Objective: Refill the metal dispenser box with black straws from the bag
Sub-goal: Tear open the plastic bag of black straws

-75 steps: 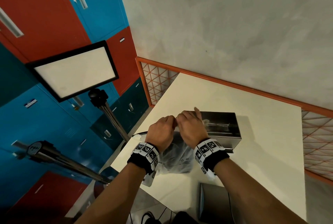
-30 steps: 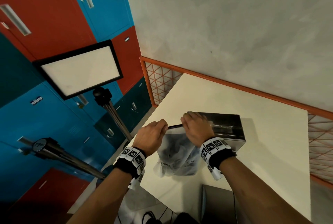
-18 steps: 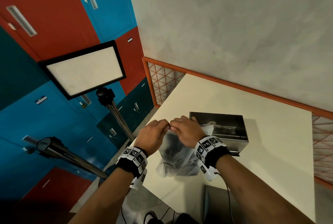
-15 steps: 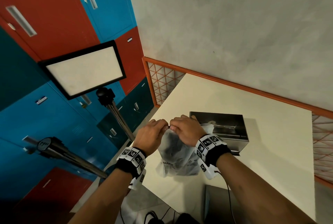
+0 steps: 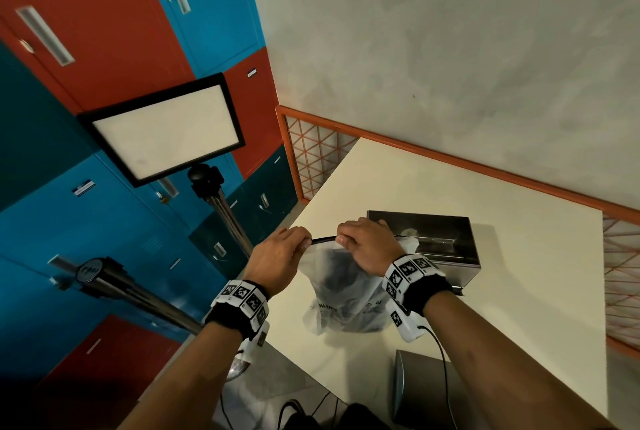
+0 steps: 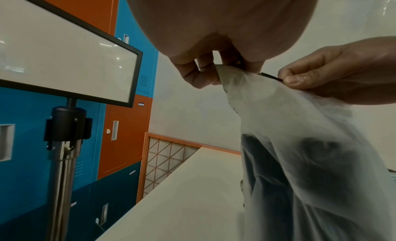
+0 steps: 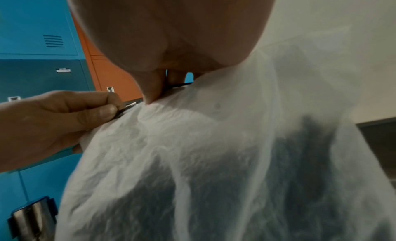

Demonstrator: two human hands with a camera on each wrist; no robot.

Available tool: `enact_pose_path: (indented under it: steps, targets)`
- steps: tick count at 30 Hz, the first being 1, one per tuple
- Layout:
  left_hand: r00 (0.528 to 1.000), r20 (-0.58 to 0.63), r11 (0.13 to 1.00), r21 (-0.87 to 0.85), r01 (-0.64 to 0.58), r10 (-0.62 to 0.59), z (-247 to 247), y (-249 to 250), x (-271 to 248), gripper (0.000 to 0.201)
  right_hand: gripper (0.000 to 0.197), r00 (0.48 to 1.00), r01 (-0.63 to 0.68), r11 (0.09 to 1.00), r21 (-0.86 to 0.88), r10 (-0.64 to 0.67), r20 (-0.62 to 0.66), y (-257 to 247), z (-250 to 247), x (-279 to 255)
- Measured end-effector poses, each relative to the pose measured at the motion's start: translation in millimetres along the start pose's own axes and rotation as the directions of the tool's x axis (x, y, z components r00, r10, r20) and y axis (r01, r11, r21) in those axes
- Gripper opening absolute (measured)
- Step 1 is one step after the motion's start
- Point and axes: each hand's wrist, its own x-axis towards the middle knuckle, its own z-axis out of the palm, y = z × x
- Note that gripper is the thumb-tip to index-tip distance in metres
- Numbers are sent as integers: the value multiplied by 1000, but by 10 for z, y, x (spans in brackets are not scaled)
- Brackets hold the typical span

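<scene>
Straws (image 5: 341, 277) blur dark inside the bag (image 5: 349, 308); left hand (image 5: 277, 261) and right hand (image 5: 367, 246) pinch its rim, hiding part of the dispenser box (image 5: 446, 239) at centre right.

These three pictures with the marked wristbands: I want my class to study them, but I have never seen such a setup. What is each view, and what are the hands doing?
No machine here: a person wears three cameras. The head view looks down at both hands; each wrist view looks along one hand at its fingers. The patterned wristbands carry the wrist cameras.

On the cream table stands an open metal dispenser box. In front of it is a translucent plastic bag with dark contents, presumably the straws. The left hand and right hand each pinch the bag's black top edge, holding it taut between them. Whether the bag is open yet, I cannot tell.
</scene>
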Motion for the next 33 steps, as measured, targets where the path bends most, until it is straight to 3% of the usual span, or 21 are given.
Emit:
enact_pose_path:
  steps: [7, 14, 18, 22, 29, 33]
  targets:
    - [1000, 16, 999, -41, 14, -14, -14, -45, -33, 21, 22, 1000, -24, 1000, 19, 24, 4, 40, -13, -16]
    - [999, 26, 999, -30, -42, 43, -54, -55, -9, 37, 21, 1000, -27, 999, 25, 27, 2, 40, -28, -22]
    - [999, 27, 999, -42, -19, 20, -48, -58, -16, 28, 21, 999, -32, 998, 45, 32, 2, 47, -18, -17]
    - [999, 19, 984, -168, 53, -50, 8, -80, -2, 17, 20, 998, -57, 994, 94, 57, 0, 29, -19, 9]
    - [987, -132, 965, -237, -117, 87, 80, 46, 92, 16, 16, 999, 50, 997, 60, -51, 15, -153, 63, 122]
    - [981, -166, 961, -237, -143, 105, 55, 75, 116, 15, 18, 996, 84, 994, 69, -84, -11, -178, 95, 182]
